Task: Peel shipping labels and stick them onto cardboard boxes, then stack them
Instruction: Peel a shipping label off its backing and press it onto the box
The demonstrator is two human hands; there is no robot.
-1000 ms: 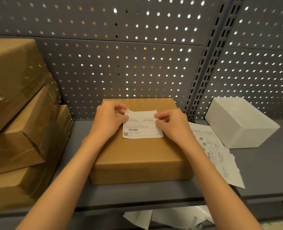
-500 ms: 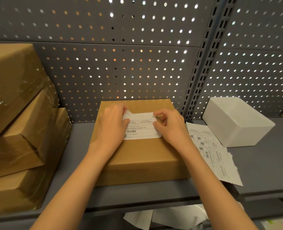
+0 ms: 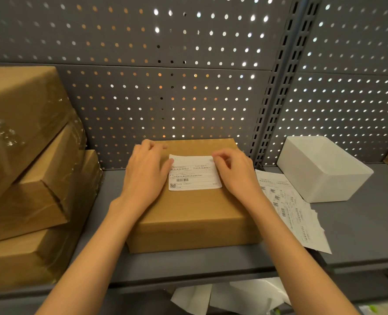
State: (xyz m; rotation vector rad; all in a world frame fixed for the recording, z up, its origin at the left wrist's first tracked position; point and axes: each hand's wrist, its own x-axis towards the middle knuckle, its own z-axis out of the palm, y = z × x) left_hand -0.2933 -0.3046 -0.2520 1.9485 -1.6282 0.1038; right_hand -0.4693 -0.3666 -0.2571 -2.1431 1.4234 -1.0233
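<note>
Label flatness is what has changed: 1 second ago the far edge of the white rectangular shipping label (image 3: 194, 172) curled up between your fingertips, and now it lies flat on the lid of the flat brown cardboard box (image 3: 189, 214), in the far half of that lid. Your left hand (image 3: 146, 176) has slid off the paper's corner; it now rests palm down on the lid at the label's 9 o'clock side, fingers straight, the thumb edge touching the paper, gripping nothing. Your right hand (image 3: 236, 173) sits at the label's 3 o'clock edge with its fingers curled and the tips pressing down near the far right corner; whether it pinches the paper or only presses on it, you cannot tell from this view.

The box stands on the grey metal shelf (image 3: 359, 228), close to the grey perforated back panel (image 3: 165, 98). At its 3 o'clock, an open white foam box (image 3: 322, 169) stands tilted on the shelf; nothing can be made out inside it. Between the 2 lies a fanned pile of white label sheets (image 3: 295, 214), its near corner overhanging the shelf's front edge. At 9 o'clock, 3 brown taped cardboard boxes (image 3: 29, 173) are stacked, the upper 2 lying askew.

The label carries a barcode, a QR code at its near left corner and ruled lines of small print, too small to read.
</note>
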